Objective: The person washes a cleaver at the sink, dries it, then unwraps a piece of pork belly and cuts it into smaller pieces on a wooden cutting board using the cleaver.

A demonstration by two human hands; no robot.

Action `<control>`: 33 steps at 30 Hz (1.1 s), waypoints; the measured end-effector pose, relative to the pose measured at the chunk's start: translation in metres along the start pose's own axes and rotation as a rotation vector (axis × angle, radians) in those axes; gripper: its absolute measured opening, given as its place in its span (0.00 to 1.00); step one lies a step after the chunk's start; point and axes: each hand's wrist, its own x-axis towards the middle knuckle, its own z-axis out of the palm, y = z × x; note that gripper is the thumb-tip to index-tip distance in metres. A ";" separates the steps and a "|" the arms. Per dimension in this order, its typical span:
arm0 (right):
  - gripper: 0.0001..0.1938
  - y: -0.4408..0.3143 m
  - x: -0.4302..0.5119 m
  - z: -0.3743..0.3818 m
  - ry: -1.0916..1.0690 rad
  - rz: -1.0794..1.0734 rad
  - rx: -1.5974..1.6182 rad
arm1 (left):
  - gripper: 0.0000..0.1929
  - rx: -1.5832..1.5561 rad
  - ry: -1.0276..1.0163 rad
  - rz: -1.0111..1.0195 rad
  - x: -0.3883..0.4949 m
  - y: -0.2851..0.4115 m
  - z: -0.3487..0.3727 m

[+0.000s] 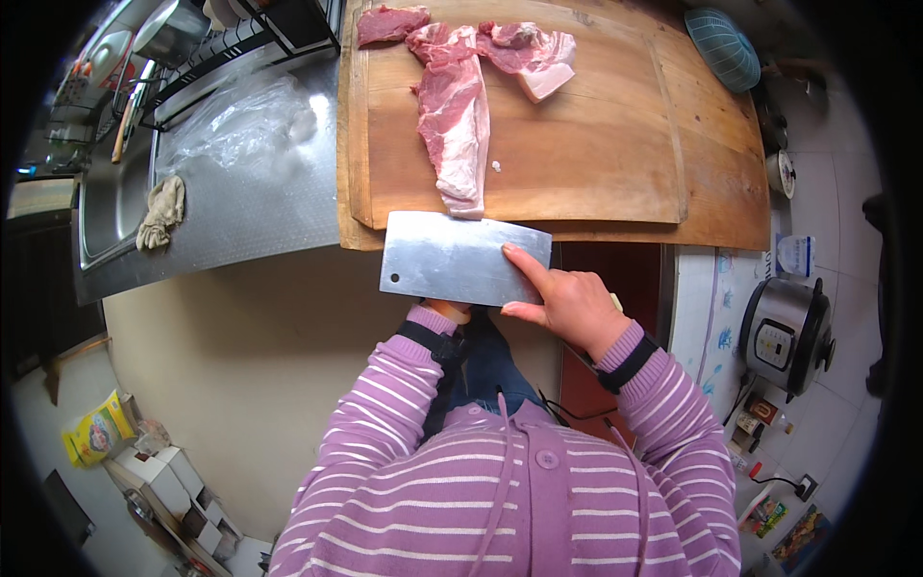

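Note:
My right hand point(577, 299) grips a steel cleaver point(461, 256) by its handle end, with the index finger laid on the blade. The blade lies broadside in front of me at the near edge of the wooden cutting board point(577, 173). Behind the blade my left hand point(447, 309) is almost wholly hidden; only a bit near the wrist shows, so its hold cannot be told. A long strip of raw pork point(458, 130) reaches from the back of the board to the cleaver's upper edge. Two smaller pork pieces, one left point(393, 25) and one right point(530, 58), lie at the back.
Left of the board, a steel counter point(288, 195) bears a crumpled plastic bag point(238, 122) and a cloth point(163, 213) beside the sink point(119, 195). A blue-green basket point(723, 49) is at the far right. An electric pressure cooker point(786, 335) stands at the right.

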 end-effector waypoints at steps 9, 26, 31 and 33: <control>0.38 -0.001 0.012 0.004 0.109 -0.037 -0.004 | 0.27 0.159 0.051 0.009 0.021 0.029 0.022; 0.39 0.014 -0.008 -0.011 -0.042 0.132 0.107 | 0.20 0.659 0.099 0.325 0.030 0.035 0.031; 0.37 0.016 0.021 -0.015 0.058 0.045 0.058 | 0.12 0.709 0.124 0.387 0.029 0.043 0.035; 0.36 0.015 0.042 -0.015 0.167 -0.030 0.047 | 0.08 0.316 0.106 0.066 0.026 0.048 0.037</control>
